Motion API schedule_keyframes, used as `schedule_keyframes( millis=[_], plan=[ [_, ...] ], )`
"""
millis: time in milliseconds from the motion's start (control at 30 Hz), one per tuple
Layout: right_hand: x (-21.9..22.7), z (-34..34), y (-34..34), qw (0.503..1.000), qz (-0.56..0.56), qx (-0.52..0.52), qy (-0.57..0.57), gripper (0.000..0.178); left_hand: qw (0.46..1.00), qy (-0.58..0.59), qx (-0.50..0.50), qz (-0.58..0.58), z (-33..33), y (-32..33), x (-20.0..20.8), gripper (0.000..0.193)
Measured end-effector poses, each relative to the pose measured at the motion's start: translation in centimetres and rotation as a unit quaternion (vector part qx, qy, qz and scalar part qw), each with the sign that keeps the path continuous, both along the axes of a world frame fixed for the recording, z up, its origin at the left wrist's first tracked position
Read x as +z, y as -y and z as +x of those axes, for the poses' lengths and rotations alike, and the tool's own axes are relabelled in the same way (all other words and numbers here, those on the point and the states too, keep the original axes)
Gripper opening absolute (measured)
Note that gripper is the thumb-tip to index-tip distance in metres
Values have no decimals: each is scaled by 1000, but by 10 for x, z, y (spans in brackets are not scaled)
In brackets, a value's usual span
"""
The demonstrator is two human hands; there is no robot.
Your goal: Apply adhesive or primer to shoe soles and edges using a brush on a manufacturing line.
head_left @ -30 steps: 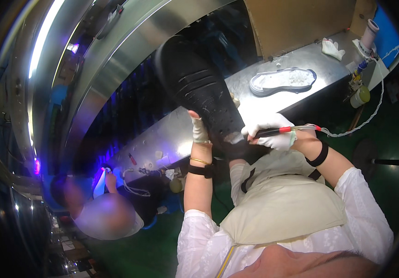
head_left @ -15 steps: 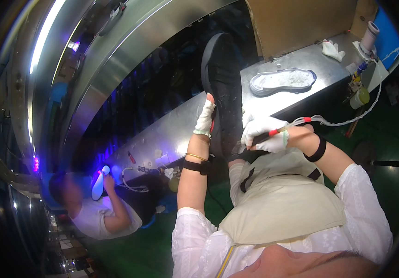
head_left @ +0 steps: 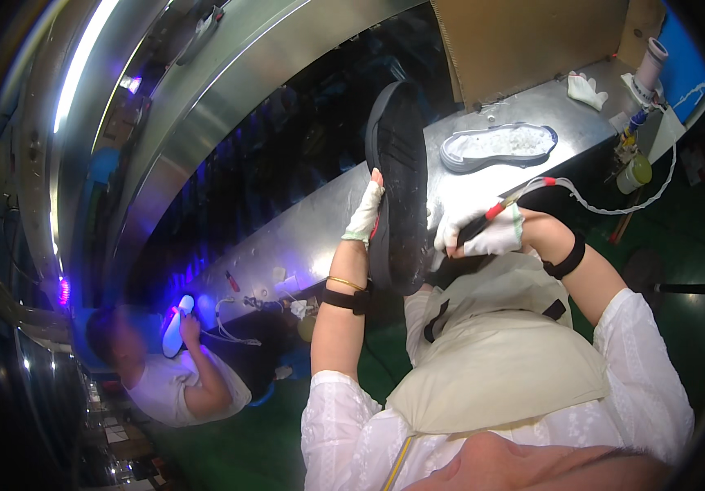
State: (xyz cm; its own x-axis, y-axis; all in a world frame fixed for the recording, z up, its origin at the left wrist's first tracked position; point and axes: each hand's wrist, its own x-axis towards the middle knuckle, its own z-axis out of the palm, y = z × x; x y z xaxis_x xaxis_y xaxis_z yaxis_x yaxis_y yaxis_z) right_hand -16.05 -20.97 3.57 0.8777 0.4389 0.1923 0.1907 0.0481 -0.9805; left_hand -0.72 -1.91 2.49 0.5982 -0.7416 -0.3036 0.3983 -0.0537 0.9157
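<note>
My left hand (head_left: pixel 364 214), in a white glove with bare fingertips, is closed on the left edge of a long black shoe sole (head_left: pixel 401 180). The sole stands lengthwise in front of me, its broad face turned partly to the right. To its right, my gloved right hand (head_left: pixel 500 236) grips a brush (head_left: pixel 473 231) with a dark handle and a red band. Pale tubing (head_left: pixel 606 211) runs from the handle's back end. The brush's tip, blurred, lies just right of the sole's near end; whether they touch I cannot tell.
A second sole (head_left: pixel 500 144), dark-rimmed with a white inside, lies on the metal bench (head_left: pixel 328 204). Behind it are a cardboard sheet (head_left: pixel 532 49), a white glove (head_left: pixel 587 90) and a pink cylinder (head_left: pixel 653 64). At left a co-worker (head_left: pixel 193 376) holds a blue-lit sole.
The black sole has come nearer to me and turned, showing more of its near end. My right hand with the brush has shifted slightly right, away from the sole.
</note>
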Motion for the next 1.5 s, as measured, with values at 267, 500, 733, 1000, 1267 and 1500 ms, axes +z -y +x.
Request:
schedule_keyframes(
  millis=[267,500,733,1000,1267,1500],
  plan=[
    [5,2,13,995,-65,-76,0,10,1000,7,8,18,-1,-6,-3,85],
    [7,11,17,983,-79,-126,107,20,996,-84,34,-26,4,-14,-21,90],
    [21,1,37,970,105,-217,19,18,886,-70,138,-438,-12,-40,23,80],
    [5,0,12,935,165,-298,-94,19,881,-289,21,-375,-36,-57,-17,81],
    [-3,40,-3,921,246,-270,-135,15,818,-343,111,-449,-73,-15,-64,70],
    [1,74,-15,879,-34,-424,215,13,917,-165,136,-338,-103,8,-59,64]
  ],
)
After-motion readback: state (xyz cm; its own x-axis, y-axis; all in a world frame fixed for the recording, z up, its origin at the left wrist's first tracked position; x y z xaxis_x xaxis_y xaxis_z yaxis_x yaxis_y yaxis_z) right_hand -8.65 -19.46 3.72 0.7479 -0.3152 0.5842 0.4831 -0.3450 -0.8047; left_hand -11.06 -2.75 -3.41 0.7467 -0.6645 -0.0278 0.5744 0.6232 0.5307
